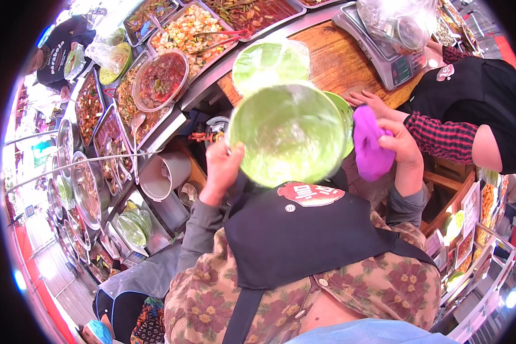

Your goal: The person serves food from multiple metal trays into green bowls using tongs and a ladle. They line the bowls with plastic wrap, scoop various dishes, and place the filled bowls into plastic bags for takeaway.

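Note:
My left hand grips the left rim of a round light-green bowl, held up in front of my apron. The bowl is blurred, and nothing can be made out in it for certain. In my right hand a bunched purple cloth hangs just right of the bowl, apart from it. Partly hidden behind the bowl is another green container. Farther back, a green bowl lined with a clear plastic bag rests on the wooden board.
A digital scale carrying a plastic bag stands at the back right. A co-worker's hand lies on the board's edge. Food trays and a tub of dark red food line the left. Below them stands a white bucket.

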A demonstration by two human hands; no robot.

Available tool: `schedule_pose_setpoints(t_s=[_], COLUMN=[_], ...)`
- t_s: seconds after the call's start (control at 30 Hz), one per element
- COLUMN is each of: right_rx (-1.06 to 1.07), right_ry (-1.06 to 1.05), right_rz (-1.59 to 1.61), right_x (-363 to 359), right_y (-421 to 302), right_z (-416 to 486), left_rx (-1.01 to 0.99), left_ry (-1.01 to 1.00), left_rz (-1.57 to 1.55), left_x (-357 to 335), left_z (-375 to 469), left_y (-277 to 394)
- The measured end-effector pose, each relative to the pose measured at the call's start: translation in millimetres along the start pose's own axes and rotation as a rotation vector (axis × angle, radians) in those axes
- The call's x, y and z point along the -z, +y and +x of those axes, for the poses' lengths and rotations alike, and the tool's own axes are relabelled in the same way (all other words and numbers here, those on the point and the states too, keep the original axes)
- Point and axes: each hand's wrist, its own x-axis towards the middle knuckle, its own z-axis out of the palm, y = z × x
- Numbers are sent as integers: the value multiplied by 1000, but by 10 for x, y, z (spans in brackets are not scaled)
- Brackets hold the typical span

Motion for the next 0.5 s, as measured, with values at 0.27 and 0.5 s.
schedule_pose_setpoints(t_s=[0.27, 0.5], right_rx=[280, 412], right_ry=[258, 419], right_rz=[349, 342], right_x=[-390, -252], right_y=[-28, -275], right_z=[358, 512], left_rx=[92, 302], left_ry=[359, 292], left_rz=[-360, -273], left_x=[-330, -539], left_z=[1207, 1517], left_y=[-157, -751])
